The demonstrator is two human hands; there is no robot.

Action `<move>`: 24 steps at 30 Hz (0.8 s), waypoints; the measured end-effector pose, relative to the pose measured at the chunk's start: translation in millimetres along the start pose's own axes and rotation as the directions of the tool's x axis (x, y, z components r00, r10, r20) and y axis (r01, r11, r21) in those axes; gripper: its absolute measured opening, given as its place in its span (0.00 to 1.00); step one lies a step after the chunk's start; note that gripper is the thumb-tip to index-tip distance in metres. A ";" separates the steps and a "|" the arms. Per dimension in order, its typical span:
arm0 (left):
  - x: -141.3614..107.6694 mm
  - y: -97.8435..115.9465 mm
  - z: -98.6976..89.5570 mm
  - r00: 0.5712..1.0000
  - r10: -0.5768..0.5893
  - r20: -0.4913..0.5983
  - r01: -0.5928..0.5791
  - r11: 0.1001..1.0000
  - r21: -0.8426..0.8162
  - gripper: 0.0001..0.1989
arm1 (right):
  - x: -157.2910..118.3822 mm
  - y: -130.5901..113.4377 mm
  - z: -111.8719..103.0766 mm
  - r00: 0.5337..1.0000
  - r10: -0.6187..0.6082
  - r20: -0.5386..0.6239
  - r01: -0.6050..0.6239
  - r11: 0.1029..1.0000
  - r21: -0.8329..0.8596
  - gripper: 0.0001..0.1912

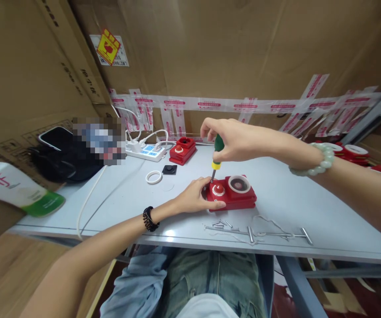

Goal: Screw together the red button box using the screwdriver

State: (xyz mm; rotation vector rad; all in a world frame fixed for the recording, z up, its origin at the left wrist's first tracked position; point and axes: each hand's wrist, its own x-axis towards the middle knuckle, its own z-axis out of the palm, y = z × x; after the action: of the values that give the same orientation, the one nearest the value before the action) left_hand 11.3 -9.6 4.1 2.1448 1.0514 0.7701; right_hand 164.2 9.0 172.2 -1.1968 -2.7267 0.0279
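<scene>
A red device (233, 201) with a white-ringed round window and a red knob lies on the grey table (120, 198). My left hand (193, 195) grips its left end, thumb along the front side and fingers at the back. Above that end, my right hand (225, 139) is closed round a green and yellow screwdriver (216, 165). The screwdriver stands nearly upright, its tip at the device's back left corner. Whatever the tip touches is too small to make out. In front of the device lie several screws (222, 224) and thin metal rods with crossbars (250, 234).
Behind are a second red device (182, 151), a power strip (150, 152) with cables, a white ring (154, 177) and a black square part (169, 169). A bottle (18, 187) and black bag (74, 165) are left; more red devices (354, 152) are right.
</scene>
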 end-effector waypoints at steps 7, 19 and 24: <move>0.3 -2.0 0.7 1.000 0.003 0.001 -0.003 1.000 -0.009 0.26 | -1.5 0.7 -0.2 0.998 0.069 -0.003 -0.069 0.998 0.003 0.25; 0.7 -1.7 0.8 1.000 0.010 -0.007 -0.010 1.000 0.021 0.26 | 0.2 -0.5 -5.9 0.997 0.030 0.065 -0.033 0.999 0.042 0.17; 0.3 -1.6 1.1 1.000 0.009 -0.006 -0.009 1.000 0.017 0.26 | 0.2 1.6 -3.6 0.997 0.073 -0.009 -0.073 0.997 -0.001 0.11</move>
State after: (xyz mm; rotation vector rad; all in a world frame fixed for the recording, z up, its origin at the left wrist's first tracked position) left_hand 11.5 -8.8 2.3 2.1641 1.0554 0.7747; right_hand 165.8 10.1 175.7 -1.2930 -2.6743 0.0297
